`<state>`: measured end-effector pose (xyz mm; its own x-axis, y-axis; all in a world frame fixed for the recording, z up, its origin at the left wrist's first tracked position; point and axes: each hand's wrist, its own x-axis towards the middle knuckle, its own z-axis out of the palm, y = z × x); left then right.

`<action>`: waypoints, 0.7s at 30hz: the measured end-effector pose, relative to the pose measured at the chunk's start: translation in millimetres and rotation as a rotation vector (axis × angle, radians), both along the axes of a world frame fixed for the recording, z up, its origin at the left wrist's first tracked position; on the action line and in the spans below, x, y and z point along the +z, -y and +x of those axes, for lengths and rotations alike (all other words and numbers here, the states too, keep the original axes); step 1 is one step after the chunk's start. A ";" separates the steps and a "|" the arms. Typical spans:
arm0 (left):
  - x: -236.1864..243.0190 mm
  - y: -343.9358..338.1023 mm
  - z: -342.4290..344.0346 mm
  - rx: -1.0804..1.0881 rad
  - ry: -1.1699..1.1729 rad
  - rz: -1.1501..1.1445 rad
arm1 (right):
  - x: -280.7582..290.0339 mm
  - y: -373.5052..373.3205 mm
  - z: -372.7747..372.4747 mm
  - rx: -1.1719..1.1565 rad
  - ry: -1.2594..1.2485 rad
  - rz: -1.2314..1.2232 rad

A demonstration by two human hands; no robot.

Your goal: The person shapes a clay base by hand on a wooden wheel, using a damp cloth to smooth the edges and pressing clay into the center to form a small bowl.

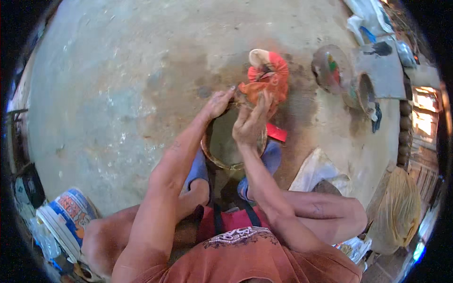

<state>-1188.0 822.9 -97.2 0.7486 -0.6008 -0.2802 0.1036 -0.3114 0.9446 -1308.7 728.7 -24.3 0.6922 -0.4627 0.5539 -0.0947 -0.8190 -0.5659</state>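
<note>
Hands apart: L hand (218,104) at far-left rim of pot (230,167), R hand (248,126) over its far-right side, fingertips at red cloth (281,70) just beyond pot; can't tell grip on either. Prob mid-job: cloth out of pot, bunched; finishing it prob left.

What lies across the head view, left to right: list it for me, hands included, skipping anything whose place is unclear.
White-and-blue bucket → left hand → right hand → flat red piece → whitish sack → yellowish-brown bag.
</note>
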 end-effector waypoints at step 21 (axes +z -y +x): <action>5.1 -18.3 -13.1 -0.023 -0.576 -0.432 | 11.0 -45.2 4.4 0.659 0.248 1.446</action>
<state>-1201.1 841.3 -92.1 0.5394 -0.7611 -0.3602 0.6202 0.0698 0.7813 -1304.3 773.8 -13.3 0.9369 -0.3443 0.0616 0.2483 0.5306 -0.8105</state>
